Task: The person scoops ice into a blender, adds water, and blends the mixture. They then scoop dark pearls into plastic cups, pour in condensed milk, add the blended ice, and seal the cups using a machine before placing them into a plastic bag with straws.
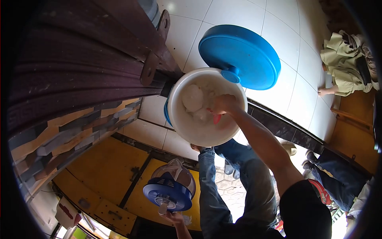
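A white round bucket (174, 115) stands in the middle of the view, with whitish contents and a round pale lump (192, 98) inside. My right hand (225, 104) reaches in over its rim, fingers closed on a red plastic utensil (217, 118) whose lower end is hidden in the contents. Low on the left, my left hand (173, 217) grips the pale knob under a round blue piece (162, 196). A clear, dome-like part (175, 172) sits above that blue piece; its exact kind does not show.
A large blue lid (246, 55) with a knob leans by the bucket on white floor tiles (238, 12). Dark folding panels (87, 55) rise at left, over yellow boards (107, 167). One person in pale clothes (342, 65) is at upper right; another person's dark trousers (334, 183) show at lower right.
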A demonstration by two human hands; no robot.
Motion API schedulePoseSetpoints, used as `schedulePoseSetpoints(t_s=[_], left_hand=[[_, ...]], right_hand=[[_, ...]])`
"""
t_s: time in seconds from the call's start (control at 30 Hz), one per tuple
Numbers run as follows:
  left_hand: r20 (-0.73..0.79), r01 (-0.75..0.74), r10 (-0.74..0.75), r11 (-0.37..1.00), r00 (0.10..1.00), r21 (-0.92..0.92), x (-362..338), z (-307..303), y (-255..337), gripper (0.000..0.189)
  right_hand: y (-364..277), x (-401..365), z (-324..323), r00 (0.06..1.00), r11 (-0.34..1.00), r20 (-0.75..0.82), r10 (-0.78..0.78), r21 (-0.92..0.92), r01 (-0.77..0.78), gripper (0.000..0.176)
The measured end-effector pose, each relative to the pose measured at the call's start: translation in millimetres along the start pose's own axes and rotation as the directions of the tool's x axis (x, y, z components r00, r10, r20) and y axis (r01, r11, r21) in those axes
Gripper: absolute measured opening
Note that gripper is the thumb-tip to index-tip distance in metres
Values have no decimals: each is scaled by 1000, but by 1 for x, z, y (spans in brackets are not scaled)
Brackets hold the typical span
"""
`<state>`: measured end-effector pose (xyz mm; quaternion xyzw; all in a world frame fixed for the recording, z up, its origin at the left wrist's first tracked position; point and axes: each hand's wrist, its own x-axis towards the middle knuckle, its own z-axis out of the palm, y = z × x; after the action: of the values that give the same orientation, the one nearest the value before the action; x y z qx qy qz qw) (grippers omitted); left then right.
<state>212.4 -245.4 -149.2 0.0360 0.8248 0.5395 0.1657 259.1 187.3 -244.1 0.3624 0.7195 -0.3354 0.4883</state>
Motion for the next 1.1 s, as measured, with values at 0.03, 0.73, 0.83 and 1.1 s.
schedulePoseSetpoints(t_s=[0.03,0.73,0.83,1.1], left_hand=[[36,-9,9,1000,999,3,1,-4,-4,51],[12,-11,11,1000,1000,15,17,-1,-13,47],[93,-73,73,997,993,-8,26,-1,-23,47],[341,-742,660,610,670,278,51,7,-46,36]], right_hand=[[-4,0,11,999,998,-39,-34,-53,32,27],[1,82,50,851,640,1,-525,-659,395,18],[10,54,17,854,700,8,-521,-568,432,15],[12,22,3,901,811,-324,-289,-583,50,15]])
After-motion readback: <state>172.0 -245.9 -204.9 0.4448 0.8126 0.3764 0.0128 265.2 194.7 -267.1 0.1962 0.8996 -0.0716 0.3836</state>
